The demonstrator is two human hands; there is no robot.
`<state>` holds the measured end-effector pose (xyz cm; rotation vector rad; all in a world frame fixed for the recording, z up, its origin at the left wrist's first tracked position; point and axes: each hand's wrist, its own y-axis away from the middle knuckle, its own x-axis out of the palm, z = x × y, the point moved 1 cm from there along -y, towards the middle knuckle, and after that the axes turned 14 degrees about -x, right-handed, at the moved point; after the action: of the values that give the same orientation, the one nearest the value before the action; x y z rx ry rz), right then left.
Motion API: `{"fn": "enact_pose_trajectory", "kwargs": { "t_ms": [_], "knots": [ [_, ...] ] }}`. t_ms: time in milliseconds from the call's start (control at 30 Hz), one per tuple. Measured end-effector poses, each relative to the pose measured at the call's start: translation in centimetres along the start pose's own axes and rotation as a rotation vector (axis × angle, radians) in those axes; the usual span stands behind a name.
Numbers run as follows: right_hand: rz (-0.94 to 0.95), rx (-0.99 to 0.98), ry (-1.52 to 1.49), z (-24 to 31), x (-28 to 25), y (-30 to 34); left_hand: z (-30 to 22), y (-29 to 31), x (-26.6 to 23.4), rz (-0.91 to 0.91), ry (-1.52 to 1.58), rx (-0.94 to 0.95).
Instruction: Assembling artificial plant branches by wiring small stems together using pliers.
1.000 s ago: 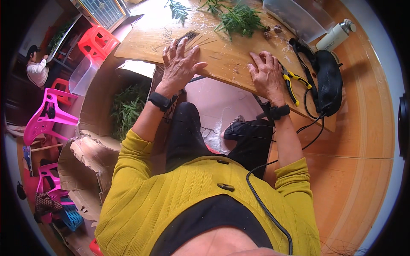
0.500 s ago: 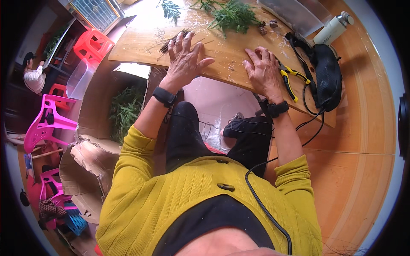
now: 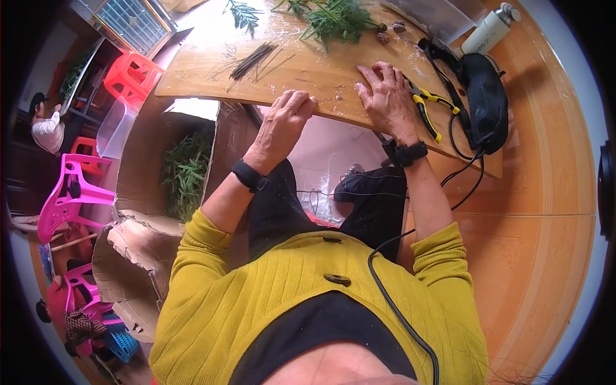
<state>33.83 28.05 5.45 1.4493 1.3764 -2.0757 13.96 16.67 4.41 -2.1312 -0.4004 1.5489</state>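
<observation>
My left hand (image 3: pixel 282 123) is at the near edge of the wooden table (image 3: pixel 212 80), its fingers curled and their tips hidden. Whatever they may hold does not show. Just beyond it lies a bundle of thin dark sticks or wires (image 3: pixel 252 61), with a few loose ones beside it. My right hand (image 3: pixel 388 99) rests open on the tabletop, fingers stretched forward and thumb apart. Right beside it are pliers with yellow and black handles (image 3: pixel 425 114). Green artificial-looking sprigs (image 3: pixel 337 24) and small brown pine cones (image 3: pixel 383 38) lie farther back.
A black mesh pouch (image 3: pixel 484 102) with cables and a white bottle (image 3: pixel 491 31) stand at the right, near a clear plastic bin (image 3: pixel 443 18). Left of my legs, a torn cardboard box (image 3: pixel 138 160) holds greenery (image 3: pixel 186 170). Red stools (image 3: pixel 131 77), pink chairs (image 3: pixel 74 192) and another person (image 3: pixel 48 128) are at the left.
My left hand has lifted off the dark sticks, moved right and nearer to the table edge, and its spread fingers have curled. The bundle is now uncovered. My right hand stays nearly in place.
</observation>
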Motion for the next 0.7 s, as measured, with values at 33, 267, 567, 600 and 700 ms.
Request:
{"fn": "enact_pose_trajectory", "kwargs": {
  "t_ms": [33,267,567,600,700],
  "knots": [
    [0.002,0.002,0.0,0.0,0.0,0.0,-0.1,0.0,-0.2,0.002,0.002,0.0],
    [-0.027,0.008,-0.015,-0.1,0.1,0.1,-0.7,-0.5,-1.7,0.06,-0.036,0.117],
    [0.104,-0.081,0.015,-0.8,0.6,0.0,0.5,-0.3,-1.9,0.043,0.19,0.016],
    [0.112,-0.125,0.013,-1.1,1.2,0.3,0.4,-0.3,-2.4,0.004,0.296,-0.09],
    [0.122,-0.213,0.003,0.0,2.1,0.7,0.4,-0.4,-3.6,-0.069,0.497,-0.303]
  ]
}}
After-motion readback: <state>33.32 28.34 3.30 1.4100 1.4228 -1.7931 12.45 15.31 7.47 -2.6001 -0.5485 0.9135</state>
